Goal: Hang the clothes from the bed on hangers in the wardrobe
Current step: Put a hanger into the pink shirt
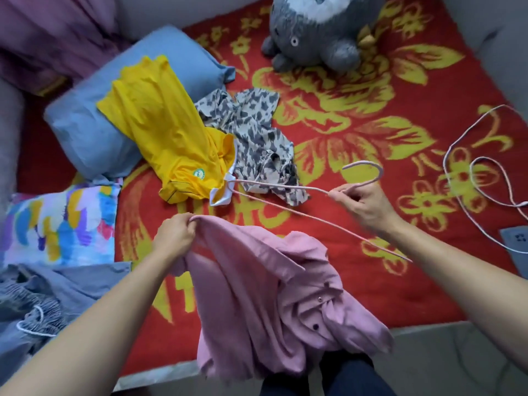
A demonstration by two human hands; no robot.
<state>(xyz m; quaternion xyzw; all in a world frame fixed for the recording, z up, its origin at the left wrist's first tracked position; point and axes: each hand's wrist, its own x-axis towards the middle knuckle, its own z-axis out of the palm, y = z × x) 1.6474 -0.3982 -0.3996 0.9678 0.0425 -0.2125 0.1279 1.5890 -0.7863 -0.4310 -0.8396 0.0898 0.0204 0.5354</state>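
left hand (pixel 174 232): fingers curled tight, bunching one upper edge of the pink shirt (pixel 257 281); holds it lifted above the near edge of the bed (pixel 160 370).
right hand (pixel 363 204): thumb and fingers pinching the neck of the pink hanger (pixel 366 162) just below the hook; other fingers loosely folded.
pink shirt: hangs crumpled from the left hand, between the two forearms; collar and dark buttons facing up; lower hem draped past the bed edge over dark trousers.
pink hanger: thin wire, hook up and away from the body; one arm running down and right beneath the right wrist; far corner reaching left, up to the white collar of the yellow shirt (pixel 160 132).
hanger vs shirt: apart, hanger just above and beyond the pink shirt, not inside it.
yellow shirt: lying half across the blue pillow (pixel 85 130), beyond the left hand.
leopard-print garment (pixel 257 132): crumpled, touching the yellow shirt's right side, behind the hanger.
blue-grey garment (pixel 43 295): heaped at lower left, white drawstring showing.
red blanket (pixel 371 110): yellow flower pattern, covering the bed.
plush toy (pixel 314 32): grey, at the far end.
cord (pixel 457 172): white, looped at right, well clear of the right hand.
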